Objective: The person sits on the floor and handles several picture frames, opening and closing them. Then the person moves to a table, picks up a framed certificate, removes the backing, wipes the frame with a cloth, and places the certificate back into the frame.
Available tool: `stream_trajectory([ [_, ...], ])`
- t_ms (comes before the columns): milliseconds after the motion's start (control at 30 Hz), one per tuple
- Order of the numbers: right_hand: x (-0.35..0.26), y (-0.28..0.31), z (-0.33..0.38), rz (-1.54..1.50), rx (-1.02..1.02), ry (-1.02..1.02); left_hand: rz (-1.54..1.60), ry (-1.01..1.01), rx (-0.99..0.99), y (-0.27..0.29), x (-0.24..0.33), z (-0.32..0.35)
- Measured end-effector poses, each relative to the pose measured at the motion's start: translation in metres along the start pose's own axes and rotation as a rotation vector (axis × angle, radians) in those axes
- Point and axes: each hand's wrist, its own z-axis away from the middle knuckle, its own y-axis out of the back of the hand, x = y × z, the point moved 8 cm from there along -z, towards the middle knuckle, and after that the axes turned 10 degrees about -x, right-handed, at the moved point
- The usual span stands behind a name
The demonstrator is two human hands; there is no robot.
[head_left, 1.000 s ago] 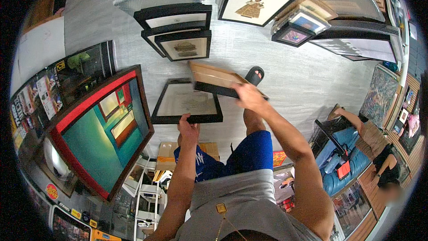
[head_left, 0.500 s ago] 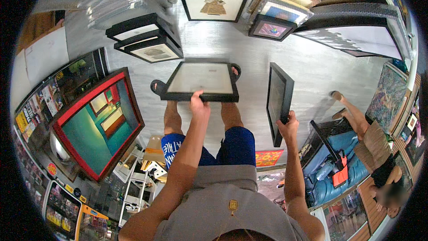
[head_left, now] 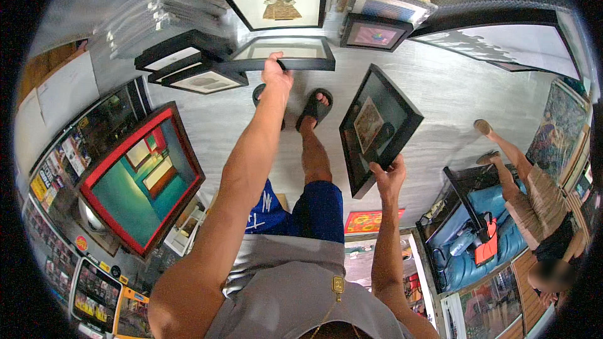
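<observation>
Framed pictures crowd a pale grey wood-plank floor (head_left: 440, 97), where the left hand (head_left: 276, 74) is closed on the near edge of a black rectangular glazed frame (head_left: 284, 52) lying low ahead. The right hand (head_left: 391, 176) grips a black deep-set picture frame (head_left: 375, 127) by its lower corner, tilted upright beside the sandalled feet

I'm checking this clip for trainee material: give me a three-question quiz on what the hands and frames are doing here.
1. True or false: the left hand grips the near edge of a black frame with a pale picture.
2. What does the right hand hold?
A. a red-edged frame
B. a black frame holding a small picture
C. a sandal
3. What kind of thing is the big red-edged object on the person's left?

Key
1. True.
2. B: the black frame holding a small picture, gripped at its lower edge and tilted.
3. A framed picture with a teal scene.
</observation>
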Motion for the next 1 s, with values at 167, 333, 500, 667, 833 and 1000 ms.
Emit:
stream_trajectory([
  [167,-0.008,-0.019,-0.003,0.212,-0.078,-0.026,0.042,-0.042,-0.004,-0.029,0.02,-0.028],
  [333,-0.015,-0.04,-0.009,0.427,-0.118,-0.035,0.088,-0.074,-0.136,-0.072,0.045,-0.044],
  [500,-0.046,-0.071,-0.034,0.699,-0.258,0.078,-0.093,-0.026,-0.179,-0.109,0.068,-0.095],
  [667,-0.077,-0.118,-0.072,0.85,-0.417,0.306,0.021,-0.158,-0.205,-0.147,0.088,-0.084],
  [833,-0.102,-0.177,-0.107,0.942,-0.577,0.478,0.021,-0.203,-0.35,-0.166,0.105,-0.072],
  [1000,-0.102,-0.236,-0.144,1.118,-0.621,0.649,0.078,-0.207,-0.493,-0.181,0.101,-0.054],
])
